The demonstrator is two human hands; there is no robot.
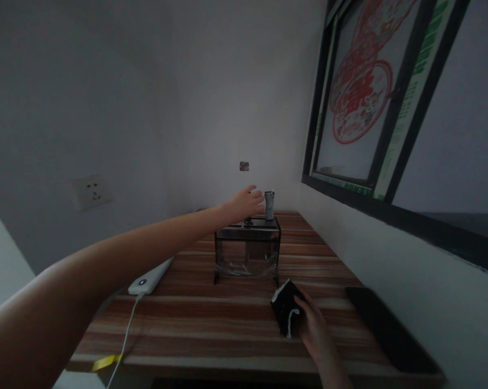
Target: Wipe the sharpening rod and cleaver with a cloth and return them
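Observation:
My left hand point(247, 204) is stretched far forward over the top of a small black-framed case with see-through sides point(248, 232). Its fingers look loosely bent and apart, with nothing visible in them. Just right of the fingertips a grey, crinkled-looking upright cylinder point(269, 206) stands on the case's top. Whether the fingers touch it is hard to see. Low on the right, my right hand point(312, 324) grips a small black box-like piece point(285, 309) with white edges and a white curled strip. Its fingers wrap the right side, and the piece is tilted above the table.
The wood-striped table point(211, 324) runs to the back wall. A white power strip point(149, 278) with a white cable lies left, near yellow tape point(105, 362) at the front edge. A flat black slab point(390, 329) lies along the right wall, below a dark window frame point(345, 192).

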